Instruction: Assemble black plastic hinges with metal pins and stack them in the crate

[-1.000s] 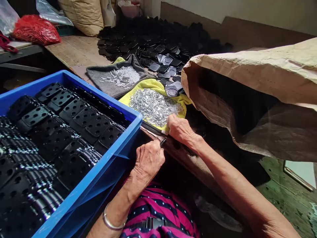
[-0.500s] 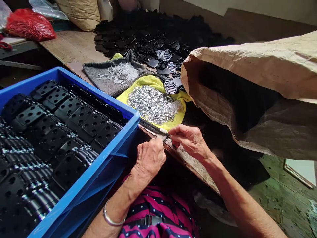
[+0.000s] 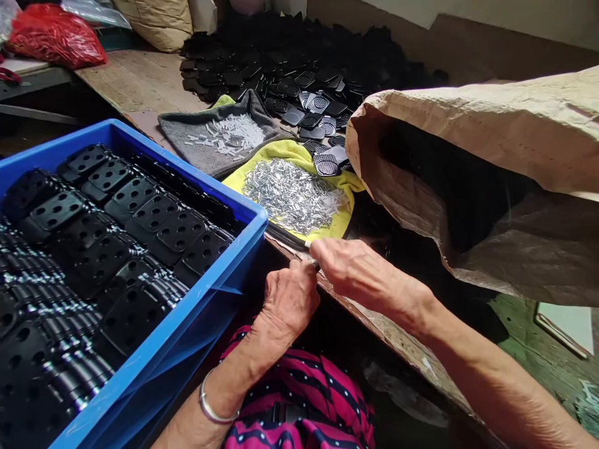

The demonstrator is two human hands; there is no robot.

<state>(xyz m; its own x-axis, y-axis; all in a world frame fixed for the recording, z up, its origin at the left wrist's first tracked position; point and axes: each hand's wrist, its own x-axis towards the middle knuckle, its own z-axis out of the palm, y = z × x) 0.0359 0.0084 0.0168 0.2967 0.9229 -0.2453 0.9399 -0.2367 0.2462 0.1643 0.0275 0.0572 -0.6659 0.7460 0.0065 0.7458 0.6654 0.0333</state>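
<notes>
My left hand [image 3: 291,300], a bangle on its wrist, is closed at the table's front edge around a small dark part [image 3: 316,265], whose end shows at the fingertips. Right beside it, my right hand [image 3: 349,268] is closed with its knuckles up; its fingertips are turned away, and what they hold is hidden. Just beyond the hands lies a yellow cloth [image 3: 276,150] with a heap of small silvery pins [image 3: 292,196]. Behind that, a grey cloth [image 3: 180,128] bears small white pieces [image 3: 236,134].
A blue crate [image 3: 187,308] full of black pedal-like parts [image 3: 156,212] stands at the left. An open brown paper sack [image 3: 491,112] lies at the right. Black pads [image 3: 318,103] are piled at the back. A red bag [image 3: 56,37] sits far left.
My right hand has turned over, knuckles up, and come closer to my left hand, hiding its fingertips. My left hand has shifted slightly right and down in the view.
</notes>
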